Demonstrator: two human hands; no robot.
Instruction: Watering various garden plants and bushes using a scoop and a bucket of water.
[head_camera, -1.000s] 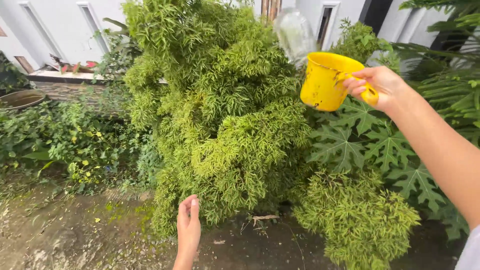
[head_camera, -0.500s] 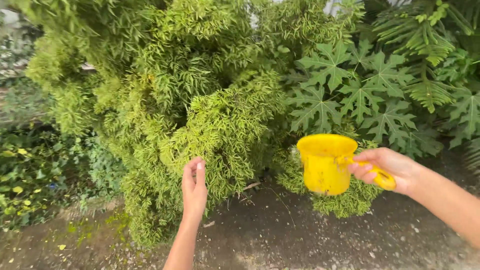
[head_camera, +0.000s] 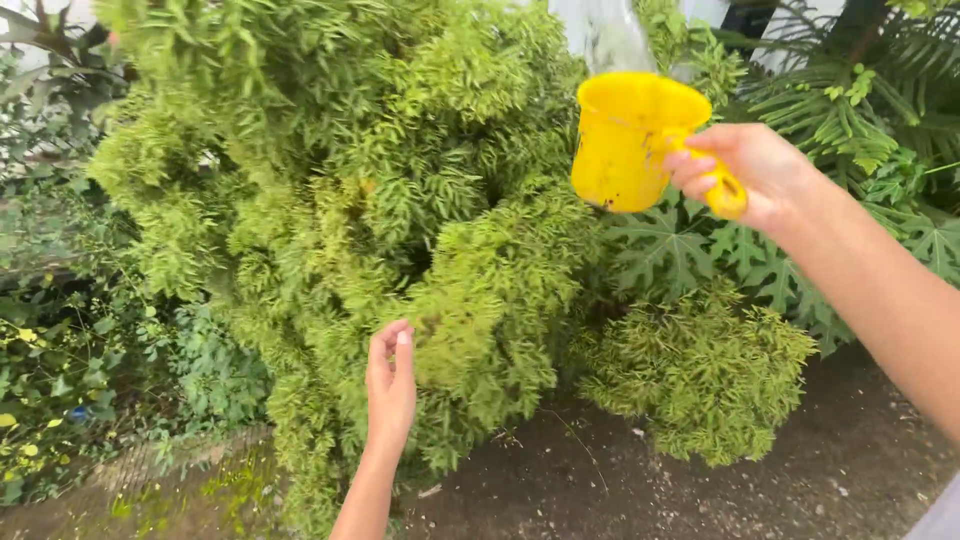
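The right hand (head_camera: 748, 172) is closed around the handle of a yellow cup (head_camera: 628, 140). The fingers wrap the handle tight. The cup is up high, in front of the top of a big bushy green plant (head_camera: 380, 210). It looks a little tipped toward the plant. The cup has some dark dirt spots on its side.

The left hand (head_camera: 390, 385) is lower down. It holds nothing. Its fingers are straight and close together, pointing up. The hand is right in front of the bushy plant's leaves, and I cannot tell if it touches them.

A smaller round bush (head_camera: 700, 375) sits on the ground to the right, under the cup. Behind it are wide leaves (head_camera: 670, 250) shaped like stars. Fern-like leaves (head_camera: 850, 110) hang at the top right. Low green weeds with some yellow leaves (head_camera: 60, 380) grow on the left. The ground (head_camera: 840, 470) in front is dark dirt with tiny stones. A pale wall (head_camera: 600, 30) peeks out behind the plants.

There is one cup. There are two hands. There are two bushy plants, one big and one small.
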